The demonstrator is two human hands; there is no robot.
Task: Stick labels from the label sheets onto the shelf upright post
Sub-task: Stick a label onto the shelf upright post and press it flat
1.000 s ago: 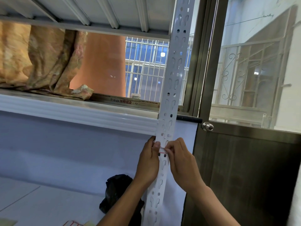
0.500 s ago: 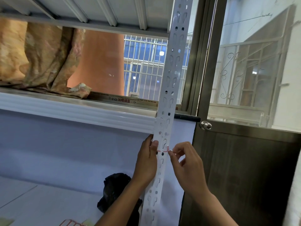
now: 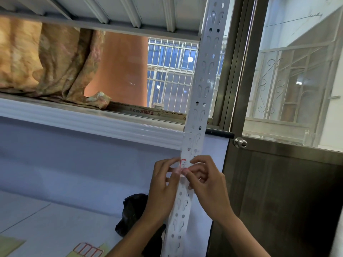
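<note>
The white slotted shelf upright post (image 3: 202, 93) runs from the top of the head view down to the bottom centre. A small white label with a red border (image 3: 182, 163) lies against the post just below the shelf beam. My left hand (image 3: 165, 184) and my right hand (image 3: 206, 182) meet at the post, fingertips pinching the label's lower edge. The label's lower part is hidden by my fingers. A label sheet (image 3: 88, 249) with red-bordered labels lies on the lower shelf at the bottom left.
The white shelf beam (image 3: 92, 125) crosses at mid height, with patterned fabric (image 3: 46, 60) on the shelf above it. A black bag (image 3: 133, 212) sits behind my left forearm. A brown door (image 3: 287, 191) with a round knob (image 3: 240, 142) stands right of the post.
My right hand has come back to the post from the right. Both hands now pinch the label, whose red corner shows above my fingers.
</note>
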